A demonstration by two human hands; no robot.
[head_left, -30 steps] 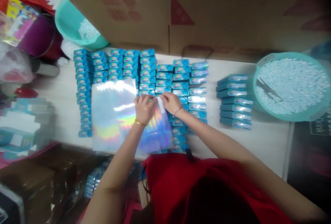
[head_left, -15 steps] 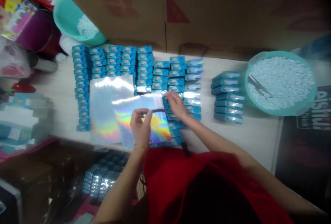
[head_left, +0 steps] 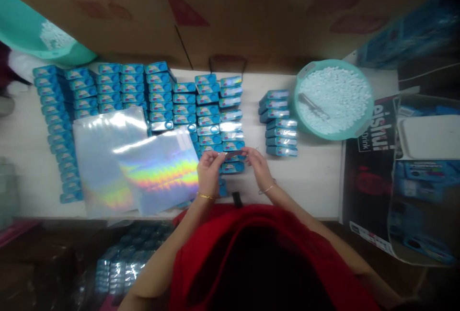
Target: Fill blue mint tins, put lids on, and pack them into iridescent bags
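Observation:
My left hand (head_left: 210,172) and my right hand (head_left: 258,165) are raised together over the near part of the white table (head_left: 316,181). Between their pinched fingertips they hold a small thin strip (head_left: 232,154), dark and shiny. Two holographic sheets (head_left: 143,165) lie overlapping on the table just left of my left hand. Rows of small blue boxes (head_left: 158,97) fill the table beyond both hands, some right under the strip. My red top fills the bottom of the view.
A teal basin (head_left: 361,126) of small white pieces with a scoop stands at the right, a short stack of blue boxes (head_left: 278,124) beside it. Brown cardboard (head_left: 233,9) runs along the back. Another teal basin (head_left: 21,33) sits far left. A tray of packets (head_left: 424,177) stands at the right.
My hands left the top edge of the holographic sheet and came right and nearer, a peeled strip now pinched between them. The view swung right, showing the tray.

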